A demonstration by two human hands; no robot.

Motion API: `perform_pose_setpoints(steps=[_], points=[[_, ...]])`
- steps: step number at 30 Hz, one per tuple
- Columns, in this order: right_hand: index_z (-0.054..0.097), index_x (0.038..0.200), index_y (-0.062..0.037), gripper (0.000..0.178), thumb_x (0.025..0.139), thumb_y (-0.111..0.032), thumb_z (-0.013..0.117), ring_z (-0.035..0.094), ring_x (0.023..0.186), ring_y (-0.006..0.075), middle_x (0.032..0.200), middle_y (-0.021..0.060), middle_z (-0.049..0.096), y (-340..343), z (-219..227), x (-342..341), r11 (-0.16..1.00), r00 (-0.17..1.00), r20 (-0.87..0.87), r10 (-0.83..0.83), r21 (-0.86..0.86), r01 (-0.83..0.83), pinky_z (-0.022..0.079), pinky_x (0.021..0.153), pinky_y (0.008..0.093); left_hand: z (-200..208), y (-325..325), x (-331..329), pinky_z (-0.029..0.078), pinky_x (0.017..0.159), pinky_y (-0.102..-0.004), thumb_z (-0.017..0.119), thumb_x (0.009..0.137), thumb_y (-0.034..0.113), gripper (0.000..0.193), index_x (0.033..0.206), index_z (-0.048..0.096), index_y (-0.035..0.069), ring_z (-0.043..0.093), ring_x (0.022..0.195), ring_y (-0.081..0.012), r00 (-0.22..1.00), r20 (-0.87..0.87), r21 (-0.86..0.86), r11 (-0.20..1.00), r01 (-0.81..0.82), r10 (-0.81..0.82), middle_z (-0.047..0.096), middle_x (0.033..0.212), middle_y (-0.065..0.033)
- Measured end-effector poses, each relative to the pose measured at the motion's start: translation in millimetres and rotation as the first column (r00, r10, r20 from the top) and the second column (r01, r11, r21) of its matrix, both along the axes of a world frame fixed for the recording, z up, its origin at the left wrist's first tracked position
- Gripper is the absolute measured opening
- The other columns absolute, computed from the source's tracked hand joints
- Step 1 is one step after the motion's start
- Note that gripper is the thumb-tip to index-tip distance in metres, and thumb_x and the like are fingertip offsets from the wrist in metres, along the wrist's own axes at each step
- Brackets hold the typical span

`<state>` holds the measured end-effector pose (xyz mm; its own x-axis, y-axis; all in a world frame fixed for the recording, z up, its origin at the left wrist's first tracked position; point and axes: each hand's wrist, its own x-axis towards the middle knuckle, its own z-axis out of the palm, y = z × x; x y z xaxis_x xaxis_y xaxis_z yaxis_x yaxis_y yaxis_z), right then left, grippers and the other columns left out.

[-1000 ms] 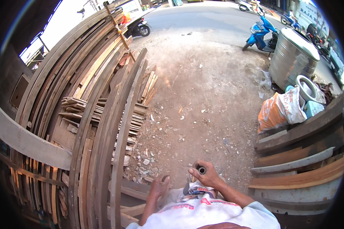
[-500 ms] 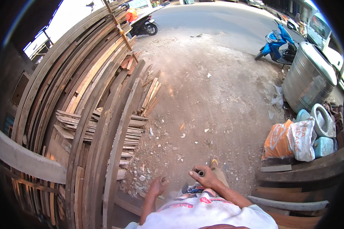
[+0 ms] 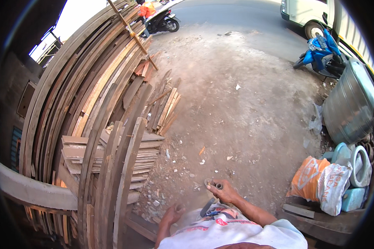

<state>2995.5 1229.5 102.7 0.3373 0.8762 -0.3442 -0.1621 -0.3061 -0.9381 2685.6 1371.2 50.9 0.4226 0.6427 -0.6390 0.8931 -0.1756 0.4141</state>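
My right hand (image 3: 222, 191) is closed in front of my white shirt, around a thing with a round hollow end (image 3: 219, 186), like a short tube; its length is hidden in the fist. A second round, pale shape (image 3: 207, 181) shows at the fingertips, too small to name. Lower and to the left, my left hand (image 3: 173, 213) is held with curled fingers beside the shirt; whether anything is inside cannot be made out. A dark, narrow strip (image 3: 207, 206) lies against the shirt between the hands.
Long wooden planks (image 3: 129, 166) lean on the left, beside stacked short boards (image 3: 147, 159). On the right are an orange and white sack (image 3: 307, 178), a metal tank (image 3: 349, 103) and a blue motorbike (image 3: 322, 52). Rubble dots the dirt ground (image 3: 237, 124). A truck (image 3: 305, 14) is on the road.
My view has shifted, and the surroundings sit lower in the picture. Both hands stay in front of me, the left slightly lower. A white truck has come into view on the road at the right.
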Motion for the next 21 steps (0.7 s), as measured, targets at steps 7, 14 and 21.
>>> perform_pose_setpoints(steps=[7,14,21], points=[[0.058,0.073,-0.0062,0.045,0.098,-0.042,0.066,0.051,0.051,0.0104,0.061,0.0013,0.056,98.2,3.9,86.1,0.970,0.974,0.032,-0.226,0.104,0.222,0.039,0.048,0.0278,59.3,117.1,121.1,0.054,0.091,-0.0462,0.069,0.092,0.015,0.028,0.117,0.068,0.002,0.069,0.102,-0.0362,0.870,0.489,0.461,0.829,-0.316,0.060,0.071,0.108,-0.0200],[0.057,0.074,-0.0064,0.041,0.098,-0.037,0.068,0.049,0.050,0.0106,0.059,0.0010,0.053,176.8,23.1,148.7,0.958,0.970,-0.040,-0.239,0.151,0.242,0.038,0.047,0.0273,90.9,263.8,202.7,0.037,0.112,-0.0553,0.075,0.085,0.018,0.061,0.140,0.052,0.004,0.048,0.132,-0.0400,0.899,0.409,0.856,0.407,-0.318,-0.159,0.054,0.138,-0.0193],[0.059,0.076,-0.0063,0.045,0.099,-0.044,0.064,0.048,0.053,0.0087,0.060,-0.0003,0.053,242.0,-10.2,182.6,0.996,0.995,0.099,0.009,0.093,-0.019,0.037,0.048,0.0263,78.3,295.6,230.2,0.026,0.116,-0.0621,0.082,0.080,0.032,0.085,0.150,0.041,0.007,0.031,0.145,-0.0420,0.965,0.172,0.853,0.460,-0.247,0.200,0.037,0.155,-0.0179]])
